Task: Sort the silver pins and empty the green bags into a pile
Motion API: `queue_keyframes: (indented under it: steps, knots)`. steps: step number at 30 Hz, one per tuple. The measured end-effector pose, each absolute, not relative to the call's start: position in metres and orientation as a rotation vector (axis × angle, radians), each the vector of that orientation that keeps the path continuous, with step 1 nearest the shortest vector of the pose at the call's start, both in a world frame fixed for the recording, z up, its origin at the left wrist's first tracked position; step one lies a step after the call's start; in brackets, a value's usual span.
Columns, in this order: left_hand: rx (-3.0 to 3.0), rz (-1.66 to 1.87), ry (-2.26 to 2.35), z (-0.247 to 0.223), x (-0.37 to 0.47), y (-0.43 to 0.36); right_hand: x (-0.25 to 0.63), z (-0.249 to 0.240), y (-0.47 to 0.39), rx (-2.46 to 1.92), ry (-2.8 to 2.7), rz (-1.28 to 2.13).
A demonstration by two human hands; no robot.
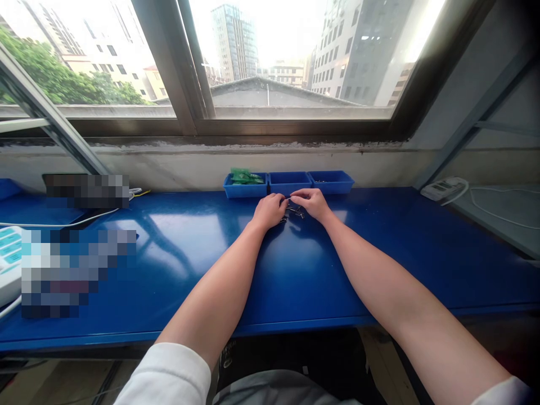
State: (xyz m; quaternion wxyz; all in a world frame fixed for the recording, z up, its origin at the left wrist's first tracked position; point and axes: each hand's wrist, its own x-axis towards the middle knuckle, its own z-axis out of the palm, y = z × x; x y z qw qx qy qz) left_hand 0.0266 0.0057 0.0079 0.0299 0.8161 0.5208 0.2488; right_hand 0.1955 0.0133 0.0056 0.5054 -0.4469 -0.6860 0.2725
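Observation:
Both arms reach forward over the blue table to a few small dark metal pieces (pixel 296 211) lying near its back edge. My left hand (pixel 270 210) is closed, its fingertips at a small thin light-coloured piece (pixel 288 198). Facing it, my right hand (pixel 310 202) pinches at the other end of that thin piece. The fingertips of the two hands are nearly together, just above the metal pieces. The details of the thin piece are too small to tell.
Three blue bins stand behind the hands: the left bin (pixel 246 191) holds green packets (pixel 244 178), the middle bin (pixel 290 181) is beside it, and the right bin (pixel 331 181) holds small parts. A white power strip (pixel 10 261) lies left; a white device (pixel 444 188) sits back right.

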Motion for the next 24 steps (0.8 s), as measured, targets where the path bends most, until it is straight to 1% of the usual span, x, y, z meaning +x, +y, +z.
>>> queue_keyframes:
  steps: [3, 7, 11, 14, 19, 24]
  knots:
    - [2.482, 0.790, 1.598, 0.0062, 0.0263, 0.0064, 0.1965, 0.0066, 0.0141, -1.110, -1.594, 0.539]
    - [2.479, 0.727, 1.584, 0.0035, 0.0259, 0.0077, 0.1980, 0.0074, 0.0151, -1.172, -1.512, 0.329]
    - [2.489, 0.684, 1.556, 0.0037, 0.0262, 0.0072, 0.1979, 0.0088, 0.0142, -1.318, -1.500, 0.085]
    - [2.490, 0.659, 1.552, 0.0048, 0.0266, 0.0063, 0.1971, 0.0099, 0.0142, -1.459, -1.503, -0.027]
    - [2.513, 0.661, 1.533, 0.0036, 0.0266, 0.0072, 0.1982, 0.0077, 0.0177, -1.596, -1.540, -0.106]
    - [2.522, 0.667, 1.525, 0.0020, 0.0264, 0.0087, 0.2011, 0.0003, 0.0221, -1.662, -1.658, -0.063]
